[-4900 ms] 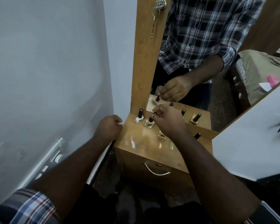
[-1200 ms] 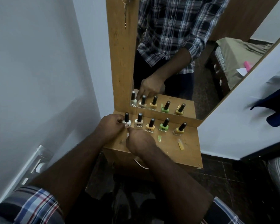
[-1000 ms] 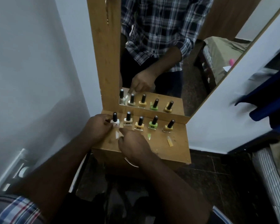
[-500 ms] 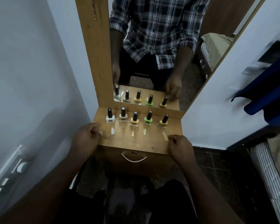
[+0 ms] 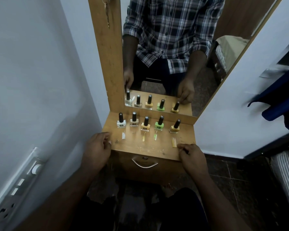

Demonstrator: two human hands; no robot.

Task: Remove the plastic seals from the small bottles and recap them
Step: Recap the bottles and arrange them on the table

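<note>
Both hands off bottles (image 5: 146, 123) vs 1s ago: left hand (image 5: 97, 148), right hand (image 5: 192, 155) loosely curled, empty, at shelf (image 5: 147, 147) edge.

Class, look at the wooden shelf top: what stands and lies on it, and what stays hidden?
On the wooden shelf top stand five black-capped small bottles in a row, with loose plastic seals in front. The closed drawer below hides its contents.

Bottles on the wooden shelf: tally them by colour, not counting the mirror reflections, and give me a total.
White bottle: 1
Beige bottle: 1
Orange bottle and: 2
Green bottle: 1
Total: 5, all capped and upright in one row.
</note>
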